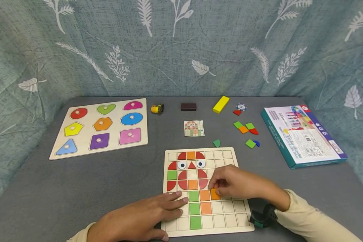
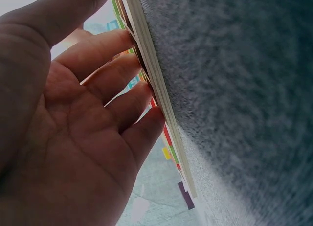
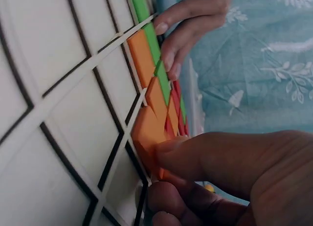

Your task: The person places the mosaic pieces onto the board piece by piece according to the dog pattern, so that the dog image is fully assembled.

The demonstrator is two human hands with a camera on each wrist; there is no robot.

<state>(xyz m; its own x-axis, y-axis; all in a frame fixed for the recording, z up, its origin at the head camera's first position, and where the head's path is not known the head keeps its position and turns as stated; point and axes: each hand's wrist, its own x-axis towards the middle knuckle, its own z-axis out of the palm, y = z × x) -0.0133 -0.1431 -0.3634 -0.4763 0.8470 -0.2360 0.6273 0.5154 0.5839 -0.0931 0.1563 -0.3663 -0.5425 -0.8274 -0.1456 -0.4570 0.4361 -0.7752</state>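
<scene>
Two hands at the grid puzzle board (image 1: 230,226), left to right.
We see the left hand (image 1: 145,215) lying flat, fingers straight, on the board's left edge; the right hand (image 1: 234,183) pinches an orange square tile (image 1: 214,194) over a mid-board cell beside another orange tile (image 1: 204,195).

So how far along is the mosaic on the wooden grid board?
Done: the red, orange and green tiles with two eyes fill the upper left of the wooden grid board, with green and orange squares down the middle. In hand: the right hand pinches an orange square tile into a cell while the left hand lies flat on the board's edge. Left: many bare cells, and loose coloured tiles by the small pattern card.
</scene>
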